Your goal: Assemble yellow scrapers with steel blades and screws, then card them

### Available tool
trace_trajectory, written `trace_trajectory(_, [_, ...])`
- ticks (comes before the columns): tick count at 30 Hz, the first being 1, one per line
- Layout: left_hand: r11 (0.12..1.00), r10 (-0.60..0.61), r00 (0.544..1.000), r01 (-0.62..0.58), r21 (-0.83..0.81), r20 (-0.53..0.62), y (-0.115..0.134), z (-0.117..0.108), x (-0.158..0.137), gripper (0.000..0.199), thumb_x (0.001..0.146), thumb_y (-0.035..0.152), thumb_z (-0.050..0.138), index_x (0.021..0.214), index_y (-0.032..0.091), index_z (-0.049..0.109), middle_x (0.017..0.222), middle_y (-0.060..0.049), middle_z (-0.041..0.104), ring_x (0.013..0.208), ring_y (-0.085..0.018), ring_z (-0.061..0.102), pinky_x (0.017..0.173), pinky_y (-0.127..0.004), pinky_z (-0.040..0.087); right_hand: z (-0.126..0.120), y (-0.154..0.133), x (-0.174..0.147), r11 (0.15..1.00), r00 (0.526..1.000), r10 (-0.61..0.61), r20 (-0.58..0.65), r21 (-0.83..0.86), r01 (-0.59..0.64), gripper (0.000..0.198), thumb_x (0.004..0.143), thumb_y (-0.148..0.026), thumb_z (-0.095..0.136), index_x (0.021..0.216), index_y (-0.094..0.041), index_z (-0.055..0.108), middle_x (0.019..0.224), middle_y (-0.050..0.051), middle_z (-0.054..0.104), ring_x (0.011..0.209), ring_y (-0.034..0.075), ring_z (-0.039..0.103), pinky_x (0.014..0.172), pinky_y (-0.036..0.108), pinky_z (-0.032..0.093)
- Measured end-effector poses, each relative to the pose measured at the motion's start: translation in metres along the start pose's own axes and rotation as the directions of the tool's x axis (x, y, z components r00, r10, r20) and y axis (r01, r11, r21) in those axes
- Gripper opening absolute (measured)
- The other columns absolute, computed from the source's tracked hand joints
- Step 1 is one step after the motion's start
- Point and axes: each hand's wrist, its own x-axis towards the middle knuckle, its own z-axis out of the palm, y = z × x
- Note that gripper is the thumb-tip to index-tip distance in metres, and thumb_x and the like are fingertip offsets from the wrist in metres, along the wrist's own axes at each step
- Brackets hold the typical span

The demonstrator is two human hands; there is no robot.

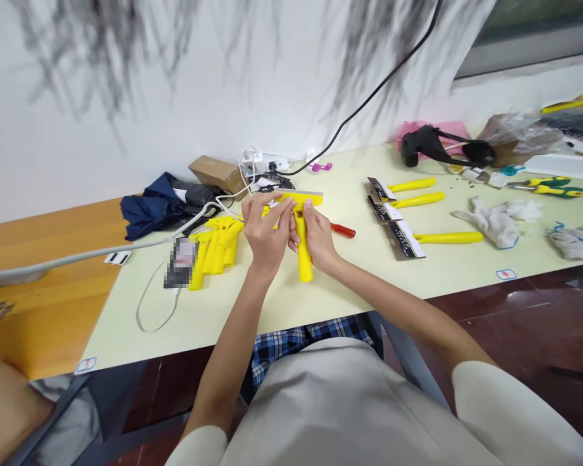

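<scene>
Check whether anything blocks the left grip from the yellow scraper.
Nothing visible does. The left grip has its fingers at the head of the yellow scraper, while the right grip holds the scraper where handle meets head. The red handle lies beyond the right grip, not between.

place: workshop | evidence: pale worktable (359, 194), red-handled tool (342, 230), green-handled tools (566, 192), carded yellow-handled tools (447, 237)

White wall (272, 120), pale table (243, 301), floor (505, 336) — dark red
</scene>
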Motion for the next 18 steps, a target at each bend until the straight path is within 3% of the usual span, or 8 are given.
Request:
trace_trajectory(4, [0.981, 0.118, 0.973, -0.144, 0.126, 0.199, 0.003, -0.01, 0.007, 0.029, 0.114, 0.038, 0.062, 0.124, 0.025, 0.086, 0.123, -0.013, 0.085, 0.127, -0.031, 0.073, 0.115, -0.053, 0.053, 0.006, -0.002, 0.0, 0.999, 1.0, 0.005, 0.0, 0.047, -0.005, 0.07, 0.098, -0.092, 0.063, 0.082, -0.024, 0.053, 0.055, -0.006, 0.049, 0.046, 0.012, 0.047, 0.046, 0.026, 0.046])
trace_trajectory(8, [0.946, 0.13, 0.906, -0.235, 0.222, 0.402, 0.014, -0.026, 0.007, 0.042, 0.115, 0.047, 0.06, 0.144, 0.026, 0.08, 0.138, -0.015, 0.082, 0.136, -0.035, 0.071, 0.12, -0.055, 0.047, -0.003, 0.005, -0.001, 0.997, 1.0, 0.008, -0.012, 0.071, -0.007, 0.056, 0.097, -0.076, 0.077, 0.088, -0.024, 0.057, 0.064, -0.005, 0.055, 0.053, 0.014, 0.053, 0.051, 0.026, 0.049])
trace_trajectory(10, [0.932, 0.117, 0.867, -0.265, 0.249, 0.485, 0.021, -0.031, 0.006, 0.051, 0.115, 0.053, 0.056, 0.154, 0.027, 0.075, 0.15, -0.016, 0.077, 0.142, -0.037, 0.067, 0.122, -0.056, 0.045, -0.008, 0.01, 0.001, 0.997, 0.998, -0.017, -0.057, 0.071, 0.021, 0.046, 0.095, -0.066, 0.081, 0.096, -0.023, 0.063, 0.077, -0.003, 0.065, 0.067, 0.015, 0.063, 0.063, 0.027, 0.057])
trace_trajectory(14, [0.934, 0.064, 0.823, -0.249, 0.256, 0.565, 0.027, -0.034, 0.003, 0.064, 0.116, 0.061, 0.046, 0.165, 0.025, 0.065, 0.163, -0.019, 0.067, 0.151, -0.04, 0.061, 0.126, -0.058, 0.042, -0.013, 0.014, 0.003, 0.996, 0.999, -0.03, -0.014, 0.089, 0.031, 0.037, 0.094, -0.054, 0.079, 0.111, -0.023, 0.068, 0.107, 0.003, 0.076, 0.103, 0.021, 0.074, 0.092, 0.031, 0.063])
trace_trajectory(18, [0.956, 0.039, 0.817, -0.198, 0.217, 0.575, 0.023, -0.033, 0.0, 0.066, 0.116, 0.063, 0.042, 0.168, 0.027, 0.062, 0.167, -0.018, 0.063, 0.155, -0.039, 0.058, 0.128, -0.058, 0.041, -0.014, 0.011, 0.002, 0.998, 0.999, -0.007, 0.037, 0.069, 0.005, 0.037, 0.093, -0.052, 0.076, 0.114, -0.023, 0.066, 0.115, 0.006, 0.078, 0.119, 0.026, 0.074, 0.101, 0.037, 0.064])
